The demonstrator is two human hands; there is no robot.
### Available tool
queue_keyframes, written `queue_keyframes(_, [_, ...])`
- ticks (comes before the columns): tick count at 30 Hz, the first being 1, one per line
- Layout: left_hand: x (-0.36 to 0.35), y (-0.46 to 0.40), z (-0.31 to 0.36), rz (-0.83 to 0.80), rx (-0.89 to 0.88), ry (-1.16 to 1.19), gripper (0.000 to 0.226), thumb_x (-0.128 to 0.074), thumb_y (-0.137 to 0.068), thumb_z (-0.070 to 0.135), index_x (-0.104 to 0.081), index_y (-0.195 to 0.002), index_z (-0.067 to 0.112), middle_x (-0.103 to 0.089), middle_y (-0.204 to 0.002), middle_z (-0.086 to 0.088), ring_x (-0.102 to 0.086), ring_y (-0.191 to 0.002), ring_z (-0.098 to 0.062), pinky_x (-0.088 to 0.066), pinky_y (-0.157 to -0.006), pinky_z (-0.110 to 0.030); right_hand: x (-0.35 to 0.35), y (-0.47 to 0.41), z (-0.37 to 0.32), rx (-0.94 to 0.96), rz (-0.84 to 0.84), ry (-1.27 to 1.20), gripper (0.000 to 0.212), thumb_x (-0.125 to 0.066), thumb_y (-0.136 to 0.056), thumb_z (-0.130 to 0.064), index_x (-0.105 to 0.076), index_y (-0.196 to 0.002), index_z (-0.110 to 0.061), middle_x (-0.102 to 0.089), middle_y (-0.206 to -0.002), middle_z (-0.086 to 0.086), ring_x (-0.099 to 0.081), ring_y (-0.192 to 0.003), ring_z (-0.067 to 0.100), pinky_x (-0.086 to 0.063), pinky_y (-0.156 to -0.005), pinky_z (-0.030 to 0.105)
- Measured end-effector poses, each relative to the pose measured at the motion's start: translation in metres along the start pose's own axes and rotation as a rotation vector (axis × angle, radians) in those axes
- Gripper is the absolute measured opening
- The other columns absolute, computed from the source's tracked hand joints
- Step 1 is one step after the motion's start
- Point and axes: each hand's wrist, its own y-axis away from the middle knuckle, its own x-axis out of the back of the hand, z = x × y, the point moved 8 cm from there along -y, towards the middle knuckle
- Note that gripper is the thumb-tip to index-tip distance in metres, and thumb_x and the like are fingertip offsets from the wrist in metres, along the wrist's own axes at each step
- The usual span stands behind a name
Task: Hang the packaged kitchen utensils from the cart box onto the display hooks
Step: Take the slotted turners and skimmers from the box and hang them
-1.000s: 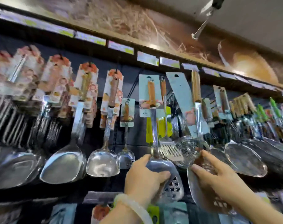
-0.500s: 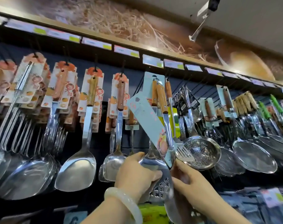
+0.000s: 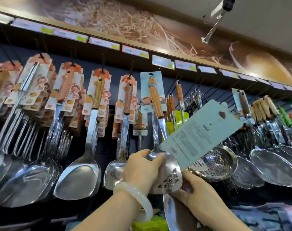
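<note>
Dark pegboard shelving filled the view, hung with carded steel turners and ladles, a row of price labels running along the top rail and a security camera fixed at one o'clock. A slotted turner already hanging on its hook was gripped at the neck by the left hand, fingers curled round the metal, apparently so that the hung stock was held steady and drawn aside to expose the peg. A second packaged turner was held lower, at five o'clock from the first, by the right hand, whose fingers were wrapped about its blade; its backing card was tilted toward two o'clock, printed back facing the camera, the hang hole well short of any hook. The tilt was judged a way of swinging the card clear of the neighbouring strainer before lifting. Both forearms were raised, the left wrist, wearing a pale bangle, bent upward. No cart box could be seen.
</note>
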Motion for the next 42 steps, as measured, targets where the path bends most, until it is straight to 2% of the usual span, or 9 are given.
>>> queue_keyframes(2, [-0.001,-0.008,-0.002,0.017,-0.004,-0.016,0.031,-0.063,-0.084,0.033,-0.065,-0.114,0.028,-0.068,-0.113,0.001,-0.061,-0.106,-0.024,-0.050,-0.094,-0.039,0.006,-0.006,0.001,-0.011,0.014,0.041,0.018,-0.062,-0.081,-0.046,-0.050,-0.093,-0.048,-0.064,-0.104,-0.011,-0.059,-0.103,0.014,-0.048,-0.090,0.035])
queue_keyframes(4, [0.004,-0.013,-0.003,0.046,-0.015,-0.039,0.037,-0.059,-0.088,0.026,-0.059,-0.125,0.024,-0.063,-0.123,0.001,-0.059,-0.111,-0.024,-0.048,-0.097,-0.038,0.013,-0.013,0.003,-0.033,0.024,0.061,0.013,-0.059,-0.082,-0.049,-0.050,-0.087,-0.043,-0.063,-0.100,-0.011,-0.060,-0.100,0.016,-0.048,-0.087,0.035])
queue_keyframes(9, [0.017,-0.019,-0.006,0.078,-0.023,-0.145,0.021,-0.057,-0.089,0.026,-0.065,-0.106,0.037,-0.065,-0.119,0.003,-0.058,-0.105,-0.023,-0.043,-0.089,-0.027,0.024,-0.027,0.015,-0.062,0.030,0.029,0.022,-0.060,-0.079,-0.050,-0.058,-0.097,-0.037,-0.067,-0.102,-0.009,-0.061,-0.097,0.013,-0.048,-0.090,0.037])
queue_keyframes(18, [-0.004,-0.035,-0.003,0.069,-0.039,-0.194,0.030,-0.055,-0.089,0.024,-0.062,-0.117,0.029,-0.062,-0.123,0.005,-0.057,-0.110,-0.022,-0.045,-0.095,-0.029,0.029,-0.039,0.042,-0.125,0.021,-0.037,0.051,-0.057,-0.059,-0.067,-0.060,-0.101,-0.039,-0.066,-0.104,-0.015,-0.060,-0.100,0.007,-0.047,-0.093,0.037])
queue_keyframes(20, [-0.008,-0.039,0.004,0.080,-0.057,-0.179,0.021,-0.055,-0.089,0.024,-0.064,-0.108,0.029,-0.064,-0.120,0.003,-0.057,-0.105,-0.023,-0.045,-0.094,-0.030,0.030,-0.041,0.045,-0.139,0.011,-0.054,0.046,-0.060,-0.063,-0.064,-0.061,-0.100,-0.036,-0.067,-0.103,-0.012,-0.060,-0.098,0.006,-0.046,-0.094,0.036])
queue_keyframes(26, [-0.021,-0.063,0.025,0.087,-0.098,-0.184,0.036,-0.054,-0.092,0.026,-0.056,-0.128,0.027,-0.058,-0.130,0.002,-0.057,-0.105,-0.021,-0.043,-0.083,-0.025,0.037,-0.051,0.049,-0.105,-0.004,-0.067,0.033,-0.062,-0.068,-0.058,-0.060,-0.096,-0.042,-0.068,-0.101,-0.018,-0.062,-0.097,0.004,-0.047,-0.095,0.036])
queue_keyframes(28, [-0.025,-0.068,0.028,0.094,-0.091,-0.187,0.034,-0.054,-0.092,0.026,-0.058,-0.126,0.026,-0.058,-0.130,0.001,-0.057,-0.111,-0.024,-0.040,-0.082,-0.025,0.041,-0.055,0.051,-0.085,0.001,-0.057,0.035,-0.062,-0.068,-0.058,-0.059,-0.100,-0.043,-0.067,-0.102,-0.020,-0.062,-0.098,0.003,-0.047,-0.094,0.035])
queue_keyframes(37, [-0.046,-0.072,0.017,0.110,-0.064,-0.105,0.025,-0.055,-0.091,0.019,-0.065,-0.114,0.019,-0.066,-0.111,-0.004,-0.050,-0.085,-0.020,-0.041,-0.076,-0.025,0.046,-0.062,0.062,-0.083,-0.018,-0.084,0.033,-0.062,-0.063,-0.060,-0.059,-0.093,-0.046,-0.069,-0.101,-0.019,-0.063,-0.097,0.004,-0.048,-0.095,0.038])
queue_keyframes(42, [-0.054,-0.070,0.017,0.090,-0.054,-0.082,0.016,-0.055,-0.089,0.019,-0.064,-0.080,0.028,-0.064,-0.093,0.000,-0.054,-0.083,-0.022,-0.044,-0.072,-0.028,0.045,-0.063,0.067,-0.074,0.005,-0.099,0.049,-0.058,-0.049,-0.068,-0.060,-0.094,-0.050,-0.069,-0.100,-0.024,-0.063,-0.099,0.003,-0.047,-0.096,0.039])
